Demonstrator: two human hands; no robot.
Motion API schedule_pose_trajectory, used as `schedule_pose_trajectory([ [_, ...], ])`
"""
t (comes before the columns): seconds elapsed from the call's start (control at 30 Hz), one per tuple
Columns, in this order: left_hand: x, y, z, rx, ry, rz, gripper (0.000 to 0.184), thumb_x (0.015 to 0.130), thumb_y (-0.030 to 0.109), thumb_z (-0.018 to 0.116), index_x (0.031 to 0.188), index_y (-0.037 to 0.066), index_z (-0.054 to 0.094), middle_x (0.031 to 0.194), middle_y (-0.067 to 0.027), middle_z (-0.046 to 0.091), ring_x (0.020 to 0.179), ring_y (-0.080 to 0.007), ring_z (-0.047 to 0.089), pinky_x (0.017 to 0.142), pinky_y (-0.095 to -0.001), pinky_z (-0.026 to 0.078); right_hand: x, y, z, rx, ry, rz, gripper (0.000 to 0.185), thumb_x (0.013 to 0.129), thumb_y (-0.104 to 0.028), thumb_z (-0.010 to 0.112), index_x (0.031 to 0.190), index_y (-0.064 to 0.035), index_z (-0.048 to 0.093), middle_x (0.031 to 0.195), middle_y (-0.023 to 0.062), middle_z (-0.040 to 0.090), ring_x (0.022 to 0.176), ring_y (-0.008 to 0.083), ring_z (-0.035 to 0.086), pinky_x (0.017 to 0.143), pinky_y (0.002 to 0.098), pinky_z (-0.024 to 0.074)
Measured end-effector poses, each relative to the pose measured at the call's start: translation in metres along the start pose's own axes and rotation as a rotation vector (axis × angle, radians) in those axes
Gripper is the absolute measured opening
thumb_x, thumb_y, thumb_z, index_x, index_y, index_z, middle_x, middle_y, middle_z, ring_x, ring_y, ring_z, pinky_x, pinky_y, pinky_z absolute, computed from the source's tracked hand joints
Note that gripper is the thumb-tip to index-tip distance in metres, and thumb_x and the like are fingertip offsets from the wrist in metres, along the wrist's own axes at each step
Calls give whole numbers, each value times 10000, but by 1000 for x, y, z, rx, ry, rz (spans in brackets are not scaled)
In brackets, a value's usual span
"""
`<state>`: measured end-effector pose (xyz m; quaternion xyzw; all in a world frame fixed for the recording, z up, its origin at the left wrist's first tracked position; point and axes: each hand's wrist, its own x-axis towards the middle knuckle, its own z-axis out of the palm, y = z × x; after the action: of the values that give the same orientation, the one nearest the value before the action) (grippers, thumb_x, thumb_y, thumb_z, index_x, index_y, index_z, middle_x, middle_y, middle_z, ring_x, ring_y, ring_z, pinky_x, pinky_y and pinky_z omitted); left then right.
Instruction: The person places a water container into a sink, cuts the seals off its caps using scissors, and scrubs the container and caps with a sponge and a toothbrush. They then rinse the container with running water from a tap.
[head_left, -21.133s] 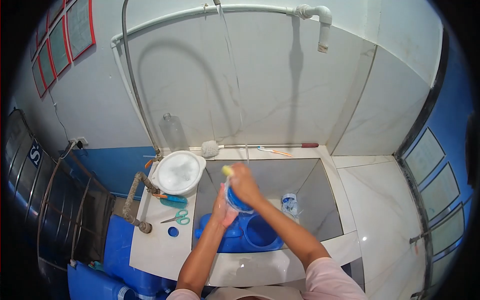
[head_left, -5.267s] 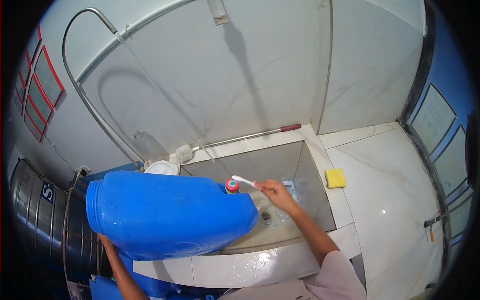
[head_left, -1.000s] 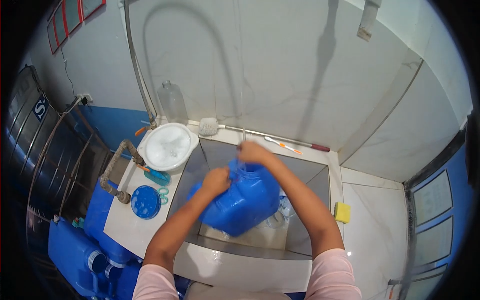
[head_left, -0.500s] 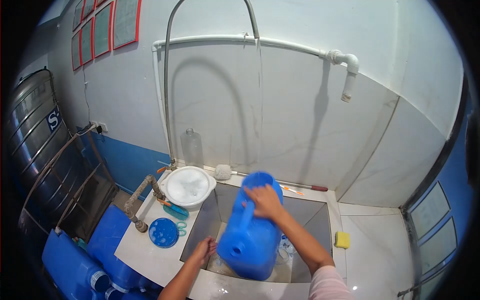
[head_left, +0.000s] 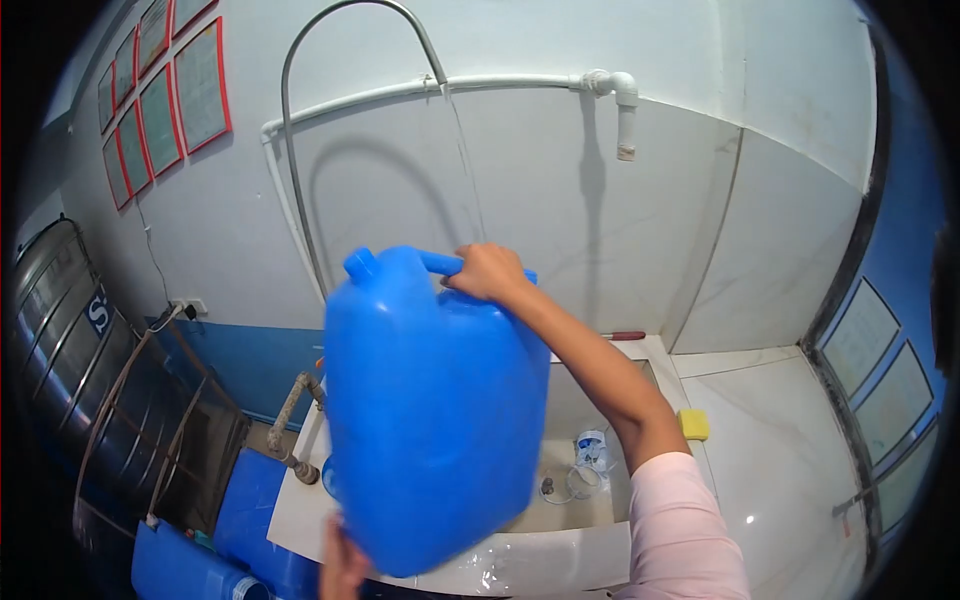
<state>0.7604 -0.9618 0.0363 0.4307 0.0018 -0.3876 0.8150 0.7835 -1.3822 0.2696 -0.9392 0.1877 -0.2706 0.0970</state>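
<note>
A large blue jug (head_left: 430, 420) is raised over the sink's left part and front ledge, upright with its handle at the top. My right hand (head_left: 490, 272) is wrapped round that handle. Low at the jug's bottom left corner is my left hand (head_left: 343, 562), blurred, its fingers partly hidden; whether it touches the jug is unclear. Water runs in a thin stream from the curved metal pipe (head_left: 420, 45) down behind the jug. In the sink (head_left: 575, 510) lie a clear container with a blue-and-white label (head_left: 592, 450) and a drain fitting.
A yellow sponge (head_left: 693, 424) sits on the right ledge. The brush's red handle end (head_left: 625, 336) shows at the back. A rusty bent pipe (head_left: 285, 415) rises from the left counter. More blue jugs (head_left: 190, 565) stand at lower left, beside a metal tank (head_left: 60, 330).
The blue jug has been lifted out of the sink towards me and now hides the white basin. My right hand kept its handle; my left hand moved down and left. The view has shifted.
</note>
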Motion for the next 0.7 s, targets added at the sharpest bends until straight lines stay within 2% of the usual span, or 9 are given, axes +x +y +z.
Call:
schedule_pose_trajectory([
  [0.03, -15, 32, 8, 54, -8, 76, 634, 885, 524, 393, 1293, 38, 403, 1222, -193, 507, 1131, -298, 509, 932, -447, 445, -1, -5, -7, -1, 0, 6, 336, 683, -356, 644, 811, -48, 684, 822, 213, 645, 799, 373, 625, 707, 438, 501],
  [0.13, -15, 57, 30, 75, 45, 241, 641, 884, 556, 396, 1276, 50, 412, 1249, -147, 490, 1140, -287, 497, 942, -431, 430, 3, -11, -22, 116, 74, 120, 375, 684, -397, 653, 790, -39, 683, 816, 221, 645, 803, 376, 627, 707, 440, 499],
  [0.23, 24, -6, 10, 48, 155, 322, 598, 900, 532, 378, 1256, 54, 431, 1248, -115, 496, 1180, -265, 460, 973, -400, 398, 8, 5, -19, 95, 22, 161, 433, 634, -409, 660, 865, -42, 677, 843, 222, 646, 814, 381, 623, 706, 453, 495],
  [0.33, 5, -28, 6, -35, 89, 119, 555, 934, 483, 328, 1283, 59, 405, 1230, -105, 507, 1163, -235, 474, 979, -368, 394, -1, 9, 15, -49, -87, 107, 426, 632, -394, 660, 830, -17, 681, 829, 229, 644, 801, 384, 625, 704, 455, 495],
  [0.4, -4, -8, -34, -4, 88, 170, 558, 932, 488, 330, 1292, 67, 398, 1266, -118, 482, 1162, -253, 477, 972, -375, 403, -4, -9, 5, -51, -124, 130, 362, 655, -336, 659, 830, -21, 691, 842, 215, 653, 820, 365, 634, 730, 441, 497],
  [0.43, -21, 22, -11, -2, -6, 172, 575, 929, 496, 329, 1299, 59, 390, 1276, -129, 476, 1164, -259, 478, 968, -391, 408, -4, -19, -5, 15, -93, 148, 372, 659, -345, 665, 828, -15, 689, 846, 220, 651, 824, 366, 632, 734, 437, 497],
  [0.53, -26, 64, 33, 89, 51, 316, 551, 923, 496, 353, 1261, 66, 413, 1227, -121, 503, 1109, -272, 511, 940, -426, 422, 9, -27, -29, 124, -11, 183, 398, 666, -374, 675, 828, -11, 687, 858, 222, 649, 835, 365, 629, 741, 430, 496],
  [0.63, 20, 7, -4, 113, 219, 495, 614, 885, 539, 403, 1255, 49, 437, 1195, -116, 533, 1085, -270, 532, 917, -430, 446, 18, 0, -6, 135, 9, 156, 405, 668, -378, 654, 813, -1, 681, 834, 233, 643, 813, 373, 627, 718, 438, 496],
  [0.7, 13, 1, 3, 78, 169, 323, 630, 877, 558, 409, 1261, 59, 433, 1194, -104, 534, 1075, -263, 536, 915, -421, 446, 6, 20, 3, 83, -114, 80, 418, 665, -367, 631, 845, 8, 670, 827, 247, 638, 806, 377, 627, 725, 437, 492],
])
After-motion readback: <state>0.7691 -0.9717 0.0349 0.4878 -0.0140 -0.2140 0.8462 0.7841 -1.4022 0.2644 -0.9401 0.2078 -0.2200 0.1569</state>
